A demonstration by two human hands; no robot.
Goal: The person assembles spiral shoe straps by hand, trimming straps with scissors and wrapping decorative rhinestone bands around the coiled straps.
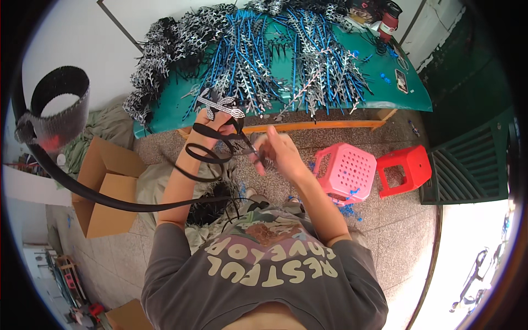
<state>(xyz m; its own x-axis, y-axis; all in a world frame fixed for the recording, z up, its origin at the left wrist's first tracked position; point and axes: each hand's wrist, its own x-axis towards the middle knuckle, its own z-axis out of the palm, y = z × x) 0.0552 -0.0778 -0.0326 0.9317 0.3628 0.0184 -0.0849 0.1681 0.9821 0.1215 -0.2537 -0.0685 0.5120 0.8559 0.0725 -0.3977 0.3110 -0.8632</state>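
My left hand is closed on a black and silver leaf-shaped trim piece, held just in front of the table's near edge. A narrow black ribbon hangs from around that hand in loose loops beside my left forearm. To the right, my right hand is bent, its thumb and fingers close together near the ribbon. Something small and dark shows at those fingers, too blurred to name. On the table beyond lie bundles of silver-leaved sprigs with blue stems, and more of them to the right.
The green-topped table also bears heaped black and silver leaf trim, a phone and a red container. Pink and red stools stand at right. An open cardboard box sits left; a black strap crosses nearby.
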